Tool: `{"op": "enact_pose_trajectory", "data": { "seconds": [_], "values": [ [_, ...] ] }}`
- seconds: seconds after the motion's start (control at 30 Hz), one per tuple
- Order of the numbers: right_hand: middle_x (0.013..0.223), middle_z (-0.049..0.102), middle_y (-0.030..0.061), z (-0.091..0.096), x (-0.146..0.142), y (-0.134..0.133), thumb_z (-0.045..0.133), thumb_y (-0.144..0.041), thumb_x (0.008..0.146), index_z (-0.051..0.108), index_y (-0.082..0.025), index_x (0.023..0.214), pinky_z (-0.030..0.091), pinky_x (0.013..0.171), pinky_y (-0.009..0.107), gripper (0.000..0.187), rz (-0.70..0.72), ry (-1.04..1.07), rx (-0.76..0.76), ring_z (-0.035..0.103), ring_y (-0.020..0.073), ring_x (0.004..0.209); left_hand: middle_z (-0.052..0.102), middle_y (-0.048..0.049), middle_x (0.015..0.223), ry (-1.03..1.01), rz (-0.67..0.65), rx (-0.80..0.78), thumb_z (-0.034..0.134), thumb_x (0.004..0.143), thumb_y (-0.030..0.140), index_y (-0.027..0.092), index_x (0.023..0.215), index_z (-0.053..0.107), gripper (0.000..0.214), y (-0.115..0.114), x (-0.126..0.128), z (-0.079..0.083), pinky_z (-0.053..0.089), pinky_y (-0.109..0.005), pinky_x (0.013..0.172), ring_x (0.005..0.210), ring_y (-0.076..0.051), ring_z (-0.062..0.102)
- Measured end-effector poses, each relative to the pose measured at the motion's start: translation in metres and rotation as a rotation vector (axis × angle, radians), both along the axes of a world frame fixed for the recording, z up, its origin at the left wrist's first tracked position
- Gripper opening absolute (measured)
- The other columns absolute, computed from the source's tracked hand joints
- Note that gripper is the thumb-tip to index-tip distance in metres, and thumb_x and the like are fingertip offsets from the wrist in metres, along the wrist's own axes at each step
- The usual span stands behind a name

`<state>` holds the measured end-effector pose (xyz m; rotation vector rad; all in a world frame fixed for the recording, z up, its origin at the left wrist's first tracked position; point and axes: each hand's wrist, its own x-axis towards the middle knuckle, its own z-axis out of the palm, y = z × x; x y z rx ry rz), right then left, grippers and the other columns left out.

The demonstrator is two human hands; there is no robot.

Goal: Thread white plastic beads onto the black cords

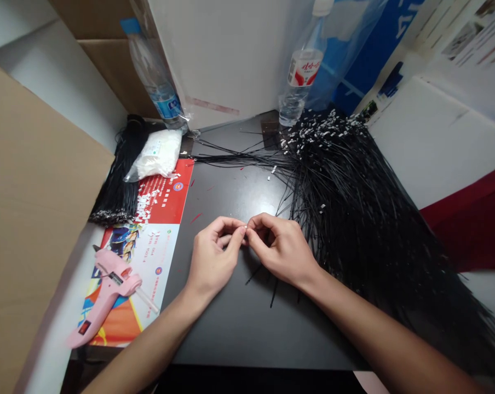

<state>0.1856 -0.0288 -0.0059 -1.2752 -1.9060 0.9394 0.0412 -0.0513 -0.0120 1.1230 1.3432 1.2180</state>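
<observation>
Cardboard sheets (38, 219) and white panels (432, 142) wall in a black tabletop (247, 334).

Left hand (211, 257) and right hand (281, 249) bare, held close together at centre, fingers curled inward, left fingertips (240, 232) meeting right fingertips (251, 230) in a pinch, left wrist (196, 290) and right wrist (309, 274) angled inward, left forearm (149, 342) entering from lower left, right forearm (374, 328) from lower right

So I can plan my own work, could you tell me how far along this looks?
Done: the large sheaf of black cords on the right already has small white pieces at its far ends. In hand: the left hand and right hand pinch a tiny white piece at their fingertips. Left: a plastic bag of white pieces and loose white pieces lie on the printed sheet.
</observation>
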Motion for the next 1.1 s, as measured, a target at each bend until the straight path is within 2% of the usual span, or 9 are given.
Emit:
{"op": "enact_pose_trajectory", "data": {
  "seconds": [0.17,0.4,0.63,0.87,1.1],
  "values": [
    [0.073,0.073,0.0005,0.001,0.004,0.0,0.06,-0.018,0.088,0.071,-0.017,0.083,0.044,0.059,0.021,0.012,-0.019,0.039,-0.023,0.063,0.0105,0.061,0.07,-0.0017,0.076,-0.004,0.013,-0.009,0.07,0.081,0.027,0.015,0.083,0.066,0.013,0.003,-0.001,0.002,0.059,-0.026,0.067,0.066,-0.013,0.068],
    [0.066,0.068,-0.0009,0.004,0.009,0.001,0.062,-0.021,0.083,0.069,-0.016,0.085,0.041,0.052,0.021,0.008,-0.044,-0.002,0.029,0.056,0.0087,0.053,0.069,-0.0018,0.078,-0.02,0.014,-0.04,0.071,0.079,0.031,0.015,0.084,0.066,0.017,0.004,-0.003,0.005,0.059,-0.026,0.064,0.062,-0.013,0.068],
    [0.066,0.068,-0.0013,0.004,0.007,0.001,0.058,-0.018,0.085,0.067,-0.016,0.081,0.041,0.054,0.02,0.01,0.039,0.007,0.062,0.057,0.0086,0.055,0.069,-0.0021,0.078,-0.004,-0.046,-0.024,0.069,0.081,0.029,0.015,0.082,0.065,0.014,0.002,-0.004,0.007,0.059,-0.025,0.067,0.068,-0.014,0.068],
    [0.068,0.07,-0.0002,0.004,0.005,-0.002,0.059,-0.016,0.084,0.067,-0.017,0.077,0.042,0.056,0.02,0.011,0.013,0.009,0.114,0.06,0.0095,0.058,0.071,-0.0023,0.076,0.018,-0.033,-0.021,0.069,0.08,0.027,0.015,0.08,0.067,0.012,0.002,-0.004,0.008,0.058,-0.026,0.07,0.07,-0.015,0.069],
    [0.068,0.069,0.0,-0.004,-0.001,-0.001,0.059,-0.018,0.084,0.065,-0.017,0.074,0.04,0.058,0.021,0.012,-0.002,-0.028,0.209,0.058,0.0097,0.057,0.072,-0.0034,0.077,0.037,-0.013,-0.004,0.069,0.078,0.03,0.014,0.08,0.067,0.016,0.005,-0.005,0.007,0.057,-0.025,0.072,0.074,-0.015,0.069]
  ]
}}
